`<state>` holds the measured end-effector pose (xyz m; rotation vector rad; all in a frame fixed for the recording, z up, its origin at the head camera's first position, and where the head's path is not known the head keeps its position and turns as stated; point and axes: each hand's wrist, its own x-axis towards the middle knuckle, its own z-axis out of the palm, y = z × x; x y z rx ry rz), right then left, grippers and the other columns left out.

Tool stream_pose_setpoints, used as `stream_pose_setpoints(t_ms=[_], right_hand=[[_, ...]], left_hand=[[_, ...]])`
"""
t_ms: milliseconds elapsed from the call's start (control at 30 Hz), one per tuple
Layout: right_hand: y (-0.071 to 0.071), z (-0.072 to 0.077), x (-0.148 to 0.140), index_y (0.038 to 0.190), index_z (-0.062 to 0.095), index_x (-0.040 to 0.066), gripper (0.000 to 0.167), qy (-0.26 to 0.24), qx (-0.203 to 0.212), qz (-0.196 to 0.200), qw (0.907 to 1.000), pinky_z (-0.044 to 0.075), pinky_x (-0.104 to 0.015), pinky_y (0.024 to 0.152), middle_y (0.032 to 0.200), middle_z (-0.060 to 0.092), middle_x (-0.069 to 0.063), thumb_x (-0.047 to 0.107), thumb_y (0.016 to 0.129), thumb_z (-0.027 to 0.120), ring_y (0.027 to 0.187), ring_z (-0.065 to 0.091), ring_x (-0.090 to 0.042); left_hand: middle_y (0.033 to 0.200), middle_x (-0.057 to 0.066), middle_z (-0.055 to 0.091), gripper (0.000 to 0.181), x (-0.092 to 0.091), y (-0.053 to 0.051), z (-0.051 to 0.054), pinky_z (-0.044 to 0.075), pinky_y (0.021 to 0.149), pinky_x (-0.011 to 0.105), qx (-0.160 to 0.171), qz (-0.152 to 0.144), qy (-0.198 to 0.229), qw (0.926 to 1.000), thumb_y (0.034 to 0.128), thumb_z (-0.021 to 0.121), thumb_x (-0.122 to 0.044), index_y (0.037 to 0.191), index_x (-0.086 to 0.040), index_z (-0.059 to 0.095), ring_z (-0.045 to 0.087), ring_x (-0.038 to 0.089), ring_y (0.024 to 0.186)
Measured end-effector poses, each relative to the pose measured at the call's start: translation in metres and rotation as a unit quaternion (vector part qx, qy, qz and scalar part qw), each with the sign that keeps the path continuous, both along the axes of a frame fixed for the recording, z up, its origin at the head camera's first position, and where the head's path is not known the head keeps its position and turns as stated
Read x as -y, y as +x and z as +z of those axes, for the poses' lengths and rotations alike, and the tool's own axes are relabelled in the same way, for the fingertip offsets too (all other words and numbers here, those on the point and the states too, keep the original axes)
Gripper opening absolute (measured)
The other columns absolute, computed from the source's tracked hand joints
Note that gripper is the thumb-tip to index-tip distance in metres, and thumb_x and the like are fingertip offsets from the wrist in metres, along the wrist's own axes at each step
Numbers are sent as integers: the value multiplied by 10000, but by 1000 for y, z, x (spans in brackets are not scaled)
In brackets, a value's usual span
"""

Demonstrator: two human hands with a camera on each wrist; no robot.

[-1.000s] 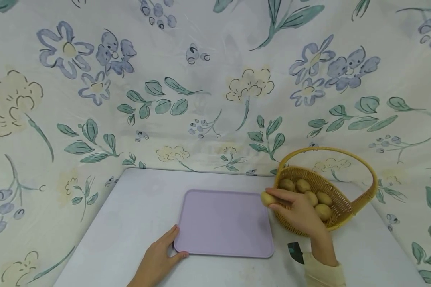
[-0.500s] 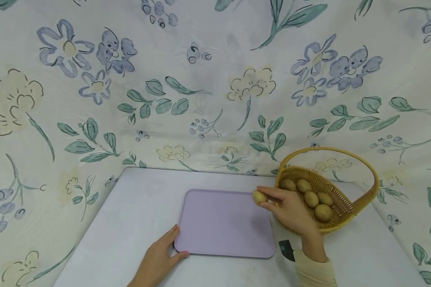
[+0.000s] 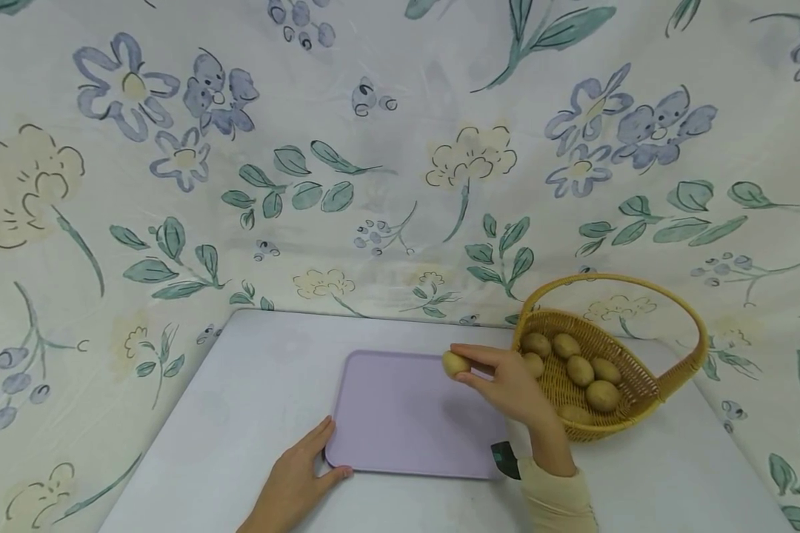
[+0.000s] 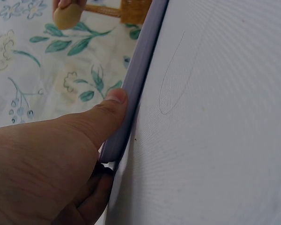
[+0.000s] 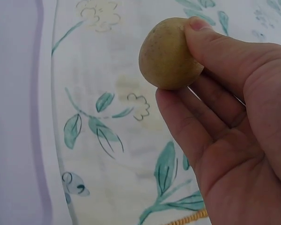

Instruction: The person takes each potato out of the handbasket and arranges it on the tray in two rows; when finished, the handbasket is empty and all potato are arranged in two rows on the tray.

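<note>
A yellow-brown potato (image 3: 455, 364) is pinched between the thumb and fingers of my right hand (image 3: 516, 389), above the upper right part of a lilac tray (image 3: 400, 422). In the right wrist view the potato (image 5: 167, 55) is round and smooth, gripped near the fingertips. My left hand (image 3: 296, 474) holds the tray at its near left corner, fingers along the left side and thumb at the front edge. The left wrist view has that thumb against the tray's rim (image 4: 139, 61); the other fingers are partly hidden there.
A wicker basket (image 3: 640, 407) with a tall handle stands at the right, holding several potatoes (image 3: 603, 396). Everything stands on a white table (image 3: 273, 370). A floral cloth (image 3: 400, 148) hangs behind it.
My right hand has carried the potato leftward from the basket's edge to over the tray, uncovering more of the basket. The left hand and tray stay in place.
</note>
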<state>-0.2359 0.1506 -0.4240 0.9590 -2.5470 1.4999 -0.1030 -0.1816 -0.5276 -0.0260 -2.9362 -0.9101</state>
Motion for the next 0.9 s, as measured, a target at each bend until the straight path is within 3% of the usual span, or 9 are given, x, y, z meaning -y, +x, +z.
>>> stream_pose_setpoints(t_ms=[433,633,900], right_hand=[[-5,-4,38,1306,685,25,434,-60,-191,103,9997,599,-246,971,1324,702,-118,47,883,781,1173,705,-255],[-4,-7,53,1318,679,36,453,-96,-122,199,9997,601,-292,984,1338,693,-128,61,879,787,1189,699,-265],[-7,-9,71,1329,667,19,455,-151,-51,234,9996,591,-264,997,1353,682,-136,68,890,778,1207,689,-269]], left_hand=[[1549,127,502,893,1,-1,-2,474,1141,504,-88,31,-54,9999,783,831,-504,1460,-8,526,534,347,1396],[1546,133,504,899,1,0,-2,475,1139,502,24,21,-50,10000,777,831,-509,1455,-1,528,533,345,1398],[1539,127,518,893,0,-1,-2,475,1142,496,-58,26,-39,10000,779,830,-522,1452,-12,539,538,338,1395]])
